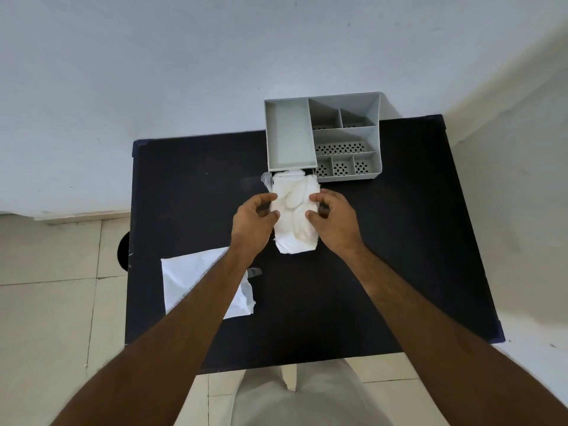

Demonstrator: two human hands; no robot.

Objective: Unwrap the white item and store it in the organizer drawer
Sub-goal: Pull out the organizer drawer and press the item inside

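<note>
A crumpled white cloth-like item (295, 216) lies on the black table (190, 192), its far end reaching into the drawer opening (292, 172) at the bottom of the grey organizer (376, 142). My left hand (253, 221) pinches the item's left edge and my right hand (335, 219) pinches its right edge, thumbs and fingers curled on the fabric. The inside of the drawer is hidden by the item. A bit of clear plastic (266, 179) sticks out at the item's far left corner.
A flat white wrapper (184, 278) lies on the table's near left, partly under my left forearm. The organizer has several compartments with perforated floors and stands at the table's far edge by a white wall. Tiled floor surrounds the table.
</note>
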